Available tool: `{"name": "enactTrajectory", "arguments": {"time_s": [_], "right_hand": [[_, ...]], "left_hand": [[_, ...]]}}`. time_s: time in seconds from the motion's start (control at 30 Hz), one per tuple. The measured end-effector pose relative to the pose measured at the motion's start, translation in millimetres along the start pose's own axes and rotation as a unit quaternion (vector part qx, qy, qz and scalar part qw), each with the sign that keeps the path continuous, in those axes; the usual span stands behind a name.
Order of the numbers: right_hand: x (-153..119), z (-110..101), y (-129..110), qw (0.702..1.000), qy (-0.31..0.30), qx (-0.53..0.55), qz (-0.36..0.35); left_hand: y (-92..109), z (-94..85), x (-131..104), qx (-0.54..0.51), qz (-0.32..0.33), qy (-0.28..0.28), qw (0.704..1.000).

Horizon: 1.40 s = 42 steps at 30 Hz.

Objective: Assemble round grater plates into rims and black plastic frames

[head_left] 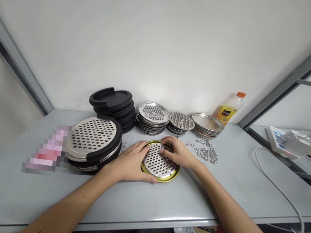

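Note:
A round metal grater plate [158,163] lies within a shallow gold-rimmed dish [170,178] on the grey table in front of me. My left hand [132,163] curls round the dish's left side, thumb along the near rim and fingers at the far left edge. From the right, my right hand [178,152] has its thumb on the grater plate and its bent fingers at the far edge. Left of the dish stands a pile of grater plates in black rings, with a perforated grater plate [94,133] on top.
Along the wall stand black rings [112,99], stacked grater plates [153,113], smaller grater discs [182,120], shallow metal dishes [207,122] and an orange-capped bottle [228,109]. Bent wire clips [210,153] lie scattered at right. A white cable [274,190] crosses the table's right side.

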State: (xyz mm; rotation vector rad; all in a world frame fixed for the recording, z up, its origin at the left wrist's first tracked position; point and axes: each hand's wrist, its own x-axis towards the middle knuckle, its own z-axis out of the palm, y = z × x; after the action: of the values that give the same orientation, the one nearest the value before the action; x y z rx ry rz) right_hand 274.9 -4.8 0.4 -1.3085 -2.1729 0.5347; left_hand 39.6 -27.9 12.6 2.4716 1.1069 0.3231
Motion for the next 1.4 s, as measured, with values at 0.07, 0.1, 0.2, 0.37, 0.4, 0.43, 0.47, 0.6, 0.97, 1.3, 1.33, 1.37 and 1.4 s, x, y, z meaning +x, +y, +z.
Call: {"name": "enactTrajectory", "arguments": {"time_s": [0.07, 0.1, 0.2, 0.37, 0.4, 0.43, 0.47, 0.6, 0.97, 1.3, 1.33, 1.37, 1.4], "right_hand": [[-0.4, -1.4, -0.1, 1.0, 0.006, -0.001, 0.007], [-0.7, -2.1, -0.1, 1.0, 0.009, -0.003, 0.011], [-1.5, -3.0, 0.0, 1.0, 0.014, -0.011, 0.02], [-1.2, -0.6, -1.2, 1.0, 0.002, -0.019, -0.005], [-1.1, 0.0, -1.7, 1.0, -0.001, -0.019, -0.006], [-1.0, 0.6, -2.2, 1.0, -0.004, -0.021, -0.007], [-0.9, 1.2, -2.6, 1.0, -0.006, -0.023, -0.008], [-1.2, 3.2, -2.8, 1.0, -0.004, -0.026, -0.016], [-0.9, -10.9, -5.9, 0.999, -0.008, 0.004, -0.051], [-2.3, -13.4, -3.2, 0.991, -0.042, -0.106, -0.071], [-2.3, -13.4, -3.6, 0.991, -0.043, -0.106, -0.072], [-2.3, -13.5, -4.0, 0.991, -0.043, -0.107, -0.072], [-2.3, -13.7, -4.3, 0.991, -0.043, -0.108, -0.072]], "left_hand": [[2.1, -1.6, -0.6, -0.003, 0.003, 0.003, 1.0], [3.1, -2.4, -0.9, -0.007, 0.003, 0.004, 1.0], [5.6, -4.5, -1.3, -0.013, -0.004, 0.004, 1.0], [5.0, -4.1, -1.1, -0.01, -0.01, 0.008, 1.0], [4.5, -3.7, -1.0, -0.009, -0.01, 0.009, 1.0], [4.1, -3.3, -0.8, -0.007, -0.009, 0.01, 1.0], [3.8, -2.9, -0.6, -0.005, -0.008, 0.012, 1.0], [4.5, -3.1, 0.2, 0.007, -0.004, 0.016, 1.0], [17.0, 1.7, -7.2, 0.06, -0.037, 0.038, 0.997], [8.6, 5.8, -0.8, 0.023, 0.006, 0.009, 1.0], [6.2, 5.7, 0.4, 0.013, 0.018, 0.001, 1.0], [4.1, 5.9, 1.4, 0.004, 0.028, -0.002, 1.0], [2.3, 6.3, 2.2, -0.004, 0.034, -0.002, 0.999]]}}
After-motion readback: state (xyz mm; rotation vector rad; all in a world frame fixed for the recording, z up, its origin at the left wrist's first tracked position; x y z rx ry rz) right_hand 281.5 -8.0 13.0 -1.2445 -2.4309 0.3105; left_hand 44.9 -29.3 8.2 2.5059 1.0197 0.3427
